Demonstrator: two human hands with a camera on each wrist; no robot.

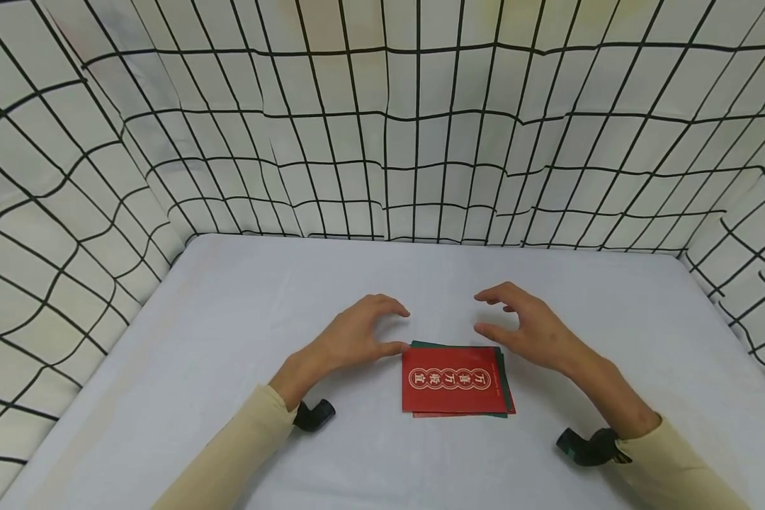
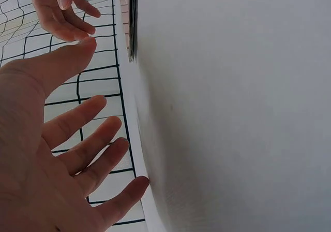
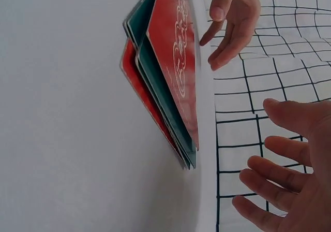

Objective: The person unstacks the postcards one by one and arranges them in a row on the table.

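A loose stack of red and green paper envelopes lies on the white table, the top one red with a row of pale printed characters in rings. Its layers are fanned slightly out of line, as the right wrist view shows along the stack's edges. My left hand hovers at the stack's upper left corner, thumb tip close by it, fingers spread and relaxed. Beyond the upper right corner my right hand is held in the air, fingers loosely bent and apart from the thumb. Neither hand holds anything.
A white cloth covers the table. Black grid netting over pale sheeting rises behind the table and along both sides. Dark wrist-worn devices sit under both forearms, near the beige sleeves.
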